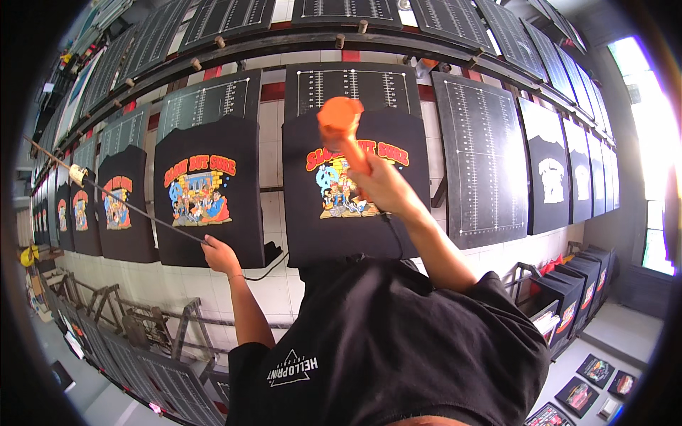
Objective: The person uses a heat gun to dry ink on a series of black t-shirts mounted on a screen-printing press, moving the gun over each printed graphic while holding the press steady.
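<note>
My right hand (381,189) is raised and gripping the handle of an orange heat gun (341,122), held in front of a black T-shirt with a colourful cartoon print (355,234) stretched on a printing board. My left hand (220,256) rests at the lower right corner of the neighbouring black printed T-shirt (200,192). It holds the end of a thin long rod (114,199) that runs up to the left. A black cable (273,268) hangs between the two boards. My black shirt (383,348) fills the lower middle.
Rows of black printing boards with white ruler marks (483,156) curve around me, several with printed shirts (117,206). Metal frames (142,319) stand at the lower left. More printed shirts lie on the floor at the lower right (597,369). A bright window (650,106) is on the right.
</note>
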`<state>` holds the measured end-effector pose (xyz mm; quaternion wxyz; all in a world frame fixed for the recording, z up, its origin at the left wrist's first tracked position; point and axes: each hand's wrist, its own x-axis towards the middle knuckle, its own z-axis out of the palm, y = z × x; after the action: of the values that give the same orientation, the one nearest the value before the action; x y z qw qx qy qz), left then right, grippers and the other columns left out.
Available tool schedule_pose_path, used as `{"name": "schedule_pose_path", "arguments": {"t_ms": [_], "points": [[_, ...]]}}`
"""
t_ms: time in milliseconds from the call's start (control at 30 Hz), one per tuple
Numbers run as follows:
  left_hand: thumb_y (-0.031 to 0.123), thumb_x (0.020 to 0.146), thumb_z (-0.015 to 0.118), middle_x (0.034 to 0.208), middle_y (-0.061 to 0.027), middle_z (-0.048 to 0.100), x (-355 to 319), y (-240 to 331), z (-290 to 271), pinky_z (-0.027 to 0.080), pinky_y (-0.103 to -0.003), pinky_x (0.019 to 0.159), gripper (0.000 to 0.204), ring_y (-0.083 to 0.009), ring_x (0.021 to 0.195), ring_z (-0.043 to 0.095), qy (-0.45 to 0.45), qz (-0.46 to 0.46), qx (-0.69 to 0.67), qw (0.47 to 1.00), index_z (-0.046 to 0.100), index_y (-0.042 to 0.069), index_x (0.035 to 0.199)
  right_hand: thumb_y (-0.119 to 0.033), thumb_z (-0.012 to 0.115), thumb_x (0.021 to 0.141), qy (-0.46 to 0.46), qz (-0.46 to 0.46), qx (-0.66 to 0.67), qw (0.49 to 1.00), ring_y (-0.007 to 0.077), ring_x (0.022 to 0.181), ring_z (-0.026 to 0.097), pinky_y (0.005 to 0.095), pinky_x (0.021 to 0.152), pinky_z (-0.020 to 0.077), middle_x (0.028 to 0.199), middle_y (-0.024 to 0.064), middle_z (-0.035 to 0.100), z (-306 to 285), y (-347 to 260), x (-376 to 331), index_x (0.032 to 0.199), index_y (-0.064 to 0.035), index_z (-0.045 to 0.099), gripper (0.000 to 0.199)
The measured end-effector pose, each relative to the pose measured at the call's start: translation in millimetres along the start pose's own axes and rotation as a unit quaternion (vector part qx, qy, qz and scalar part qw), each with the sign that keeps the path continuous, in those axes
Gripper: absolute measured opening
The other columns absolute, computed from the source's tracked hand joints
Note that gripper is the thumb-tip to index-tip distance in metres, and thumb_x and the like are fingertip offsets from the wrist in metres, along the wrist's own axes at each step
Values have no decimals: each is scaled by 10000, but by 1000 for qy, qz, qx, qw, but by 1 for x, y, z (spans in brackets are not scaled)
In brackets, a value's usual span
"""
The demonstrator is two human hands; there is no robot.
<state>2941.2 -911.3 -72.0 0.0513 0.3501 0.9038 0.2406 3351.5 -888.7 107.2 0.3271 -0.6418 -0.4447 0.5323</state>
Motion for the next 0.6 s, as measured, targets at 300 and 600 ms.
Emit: {"name": "schedule_pose_path", "arguments": {"t_ms": [300, 600], "points": [[355, 1036, 394, 796, -67, 595, -6, -15, -73, 478, -319, 685, 418, -157, 757, 585, -500, 114, -193, 837, 547, 46, 800, -229, 620, 925, -104, 1, 80, 991, 129, 597, 630, 290, 541, 521, 719, 63, 627, 26, -16, -2, 998, 23, 526, 279], [325, 1029, 447, 1151, -172, 674, -153, 201, -195, 448, -392, 979, 427, -283, 1097, 618, -790, 330, -168, 488, 651, -45, 1089, -132, 644, 870, -43, -86, 436, 895, 115, 794, 630, 264, 665, 537, 1021, 62, 591, -90, 67, -99, 1257, -28, 476, 435]]}}
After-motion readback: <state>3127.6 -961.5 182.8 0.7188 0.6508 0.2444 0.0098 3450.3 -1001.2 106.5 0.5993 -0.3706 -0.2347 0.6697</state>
